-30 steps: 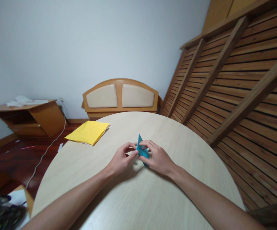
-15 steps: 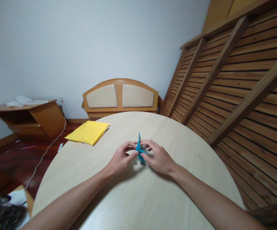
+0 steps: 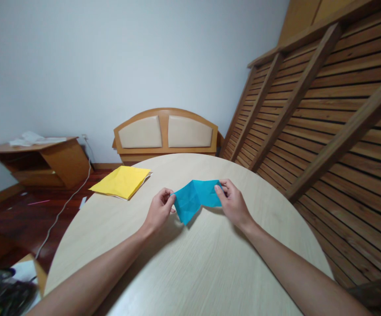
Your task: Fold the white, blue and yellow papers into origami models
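Across the round wooden table (image 3: pixel 190 272) I keep a bare stretch in front of me for working; a yellow paper (image 3: pixel 121 181) lies apart at the far left edge. Above the tabletop, my left hand (image 3: pixel 159 210) and right hand (image 3: pixel 231 204) each pinch an end of the creased blue paper (image 3: pixel 195 198), spreading it wide so its lower point just meets the wood.

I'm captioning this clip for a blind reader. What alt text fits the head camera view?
Two bare hands hold a creased blue paper spread open above a round wooden table, the left hand pinching its left edge and the right hand its right edge. A yellow sheet lies at the table's far left edge.
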Motion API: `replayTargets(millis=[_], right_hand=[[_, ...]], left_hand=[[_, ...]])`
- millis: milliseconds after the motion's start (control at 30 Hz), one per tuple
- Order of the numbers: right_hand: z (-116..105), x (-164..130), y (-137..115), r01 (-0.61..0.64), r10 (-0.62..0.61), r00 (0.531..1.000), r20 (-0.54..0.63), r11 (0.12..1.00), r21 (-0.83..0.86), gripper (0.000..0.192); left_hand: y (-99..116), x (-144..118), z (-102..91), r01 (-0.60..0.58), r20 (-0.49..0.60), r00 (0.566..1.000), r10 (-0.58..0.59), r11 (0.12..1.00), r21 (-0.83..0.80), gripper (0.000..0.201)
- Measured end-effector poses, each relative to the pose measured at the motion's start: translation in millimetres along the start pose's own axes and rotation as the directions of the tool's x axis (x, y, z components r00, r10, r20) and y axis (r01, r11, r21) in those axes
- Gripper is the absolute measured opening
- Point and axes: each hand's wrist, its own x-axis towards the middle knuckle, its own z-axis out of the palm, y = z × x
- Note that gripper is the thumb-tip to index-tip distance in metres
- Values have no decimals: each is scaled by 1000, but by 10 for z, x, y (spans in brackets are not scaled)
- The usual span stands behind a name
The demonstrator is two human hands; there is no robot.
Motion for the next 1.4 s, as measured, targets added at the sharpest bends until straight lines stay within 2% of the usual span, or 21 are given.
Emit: replayTargets(millis=[133, 400, 633, 800, 1033, 1200, 1300, 1400], right_hand=[[-64, 94, 138, -101, 111, 993, -51, 983, 156, 44], [-134, 175, 301, -159, 169, 984, -59, 977, 143, 47], [-174, 175, 419, -267, 265, 963, 49, 963, 42, 41], [-190, 155, 440, -290, 285, 953, 106, 956, 34, 41], [-197, 104, 468, -341, 333, 919, 209, 940, -2, 48], [-186, 113, 452, -297, 286, 936, 207, 954, 27, 52], [-178, 138, 402, -187, 175, 969, 173, 981, 56, 55], [-174, 150, 340, -58, 50, 990, 134, 997, 54, 48]], left_hand=[[-26, 31, -28, 46, -92, 995, -43, 998, 32, 35], [-70, 54, -88, 91, -138, 988, -73, 988, 128, 27], [-138, 80, -134, 110, -138, 987, -87, 980, 168, 25], [-172, 108, -148, 148, -139, 982, -127, 977, 152, 21], [-315, 135, -153, 88, -135, 988, -69, 986, 139, 27], [-303, 117, -150, 17, -101, 995, 2, 983, 181, 34], [-242, 116, -158, -49, -123, 989, 79, 973, 226, 32], [-185, 116, -178, -146, -132, 974, 186, 953, 267, 27]])
